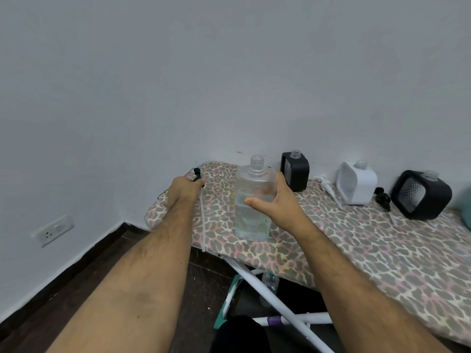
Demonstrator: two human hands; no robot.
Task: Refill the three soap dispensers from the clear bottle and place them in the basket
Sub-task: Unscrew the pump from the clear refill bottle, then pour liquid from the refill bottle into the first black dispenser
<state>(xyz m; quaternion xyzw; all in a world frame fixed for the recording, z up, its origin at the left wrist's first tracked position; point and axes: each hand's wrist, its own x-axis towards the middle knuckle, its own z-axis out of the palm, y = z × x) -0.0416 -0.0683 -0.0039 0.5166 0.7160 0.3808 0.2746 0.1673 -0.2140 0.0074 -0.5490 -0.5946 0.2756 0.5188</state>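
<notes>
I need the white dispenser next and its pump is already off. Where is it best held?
Judging by its shape, grip the white dispenser across its flat sides from above, below the open neck, fingers clear of the mouth. It stands upright between the two black dispensers, its pump lying beside it.

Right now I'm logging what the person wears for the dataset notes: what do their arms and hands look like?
Both forearms are bare with visible hair, no sleeves in view. The left hand and right hand wear no gloves; no watch, bracelet or rings are visible.
</notes>
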